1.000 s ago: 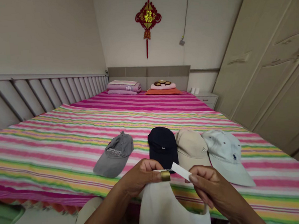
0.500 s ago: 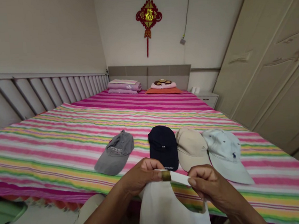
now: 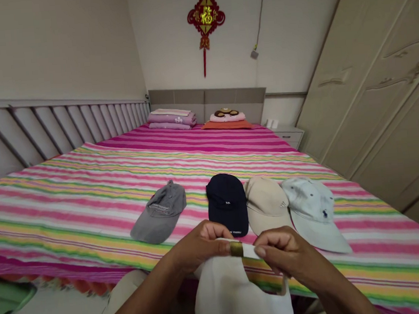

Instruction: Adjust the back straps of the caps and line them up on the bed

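I hold a white cap [image 3: 236, 296] up in front of me at the foot of the bed. My left hand [image 3: 199, 248] pinches its back strap beside the brass buckle [image 3: 235, 249]. My right hand [image 3: 287, 255] pinches the white strap end just right of the buckle. On the striped bedspread [image 3: 87, 187] behind lie a grey cap [image 3: 161, 212], a navy cap [image 3: 227, 203], a beige cap [image 3: 266, 204] and a pale blue cap [image 3: 315, 211] in a row.
Folded bedding [image 3: 171, 119] and a pillow [image 3: 228, 118] lie at the headboard. A red knot ornament [image 3: 205, 20] hangs on the wall. A wardrobe [image 3: 383, 93] stands right, a nightstand [image 3: 288, 135] beside it, and a green stool [image 3: 5, 302] at the lower left.
My right hand has moved left toward the buckle, so the white strap end sticking out has grown shorter. The view has tilted slightly.
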{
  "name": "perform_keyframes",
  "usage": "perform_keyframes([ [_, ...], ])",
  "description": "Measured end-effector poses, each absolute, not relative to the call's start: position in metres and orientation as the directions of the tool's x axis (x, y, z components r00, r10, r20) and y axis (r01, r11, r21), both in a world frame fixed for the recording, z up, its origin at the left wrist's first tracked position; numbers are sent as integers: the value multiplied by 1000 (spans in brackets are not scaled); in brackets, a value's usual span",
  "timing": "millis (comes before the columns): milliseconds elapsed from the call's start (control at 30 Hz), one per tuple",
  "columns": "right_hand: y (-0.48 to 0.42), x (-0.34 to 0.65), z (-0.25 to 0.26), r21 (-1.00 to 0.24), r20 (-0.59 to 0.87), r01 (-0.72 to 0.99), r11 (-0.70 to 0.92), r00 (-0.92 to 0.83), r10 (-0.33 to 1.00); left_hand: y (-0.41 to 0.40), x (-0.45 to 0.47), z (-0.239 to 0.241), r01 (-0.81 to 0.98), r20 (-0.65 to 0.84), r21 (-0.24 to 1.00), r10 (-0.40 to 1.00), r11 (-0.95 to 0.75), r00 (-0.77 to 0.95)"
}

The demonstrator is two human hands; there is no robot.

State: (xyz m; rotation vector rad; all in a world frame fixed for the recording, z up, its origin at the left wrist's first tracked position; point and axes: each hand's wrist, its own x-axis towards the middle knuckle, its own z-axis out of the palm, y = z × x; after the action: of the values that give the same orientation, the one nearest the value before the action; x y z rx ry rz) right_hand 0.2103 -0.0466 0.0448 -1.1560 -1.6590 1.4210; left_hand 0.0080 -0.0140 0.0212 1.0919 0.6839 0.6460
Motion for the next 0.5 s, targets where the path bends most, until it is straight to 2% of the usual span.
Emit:
perform_keyframes([
  [267, -43, 209, 44, -988, -57, 155, 10, -423, 904, -15, 8, 21, -76, -186, 950, 745, 303, 641],
  [500, -45, 211, 42, -994, -77, 106, -35, -422, 903, -19, 10, 29, 58, -225, 970, 775, 237, 591],
])
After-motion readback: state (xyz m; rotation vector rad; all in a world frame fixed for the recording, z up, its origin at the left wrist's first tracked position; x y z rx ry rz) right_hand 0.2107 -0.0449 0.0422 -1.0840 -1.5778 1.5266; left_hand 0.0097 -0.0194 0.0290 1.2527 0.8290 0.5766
